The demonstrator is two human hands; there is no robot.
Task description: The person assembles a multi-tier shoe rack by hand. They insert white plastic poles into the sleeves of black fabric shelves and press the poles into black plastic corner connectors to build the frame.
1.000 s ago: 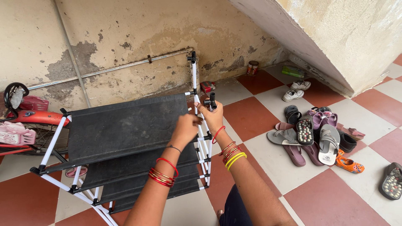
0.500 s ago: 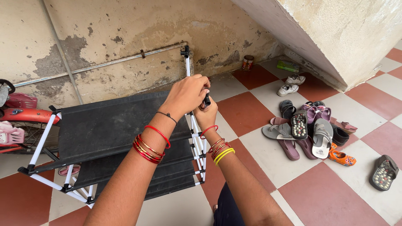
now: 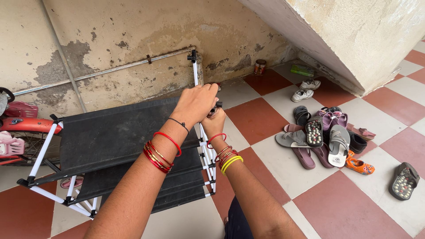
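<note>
A shoe rack (image 3: 119, 132) with black fabric shelves and white tubes leans tilted in front of me. My left hand (image 3: 195, 102) is closed over the top of a white upright tube at the rack's right side. Just below and to the right, my right hand (image 3: 214, 123) grips a small black plastic connector (image 3: 216, 107) on that same tube. One taller white tube (image 3: 194, 71) with a black connector on top stands free behind my hands. Red, gold and yellow bangles are on both wrists.
A pile of sandals and slippers (image 3: 330, 139) lies on the checkered floor at the right. White shoes (image 3: 305, 90), a tin (image 3: 260, 67) and a green box (image 3: 303, 70) sit by the wall. A red child's cycle (image 3: 17, 128) stands at the left.
My left hand rose from the shelf edge onto the top of the upright tube. My right hand stayed on the black connector, now partly covered. The view shifted slightly left.
</note>
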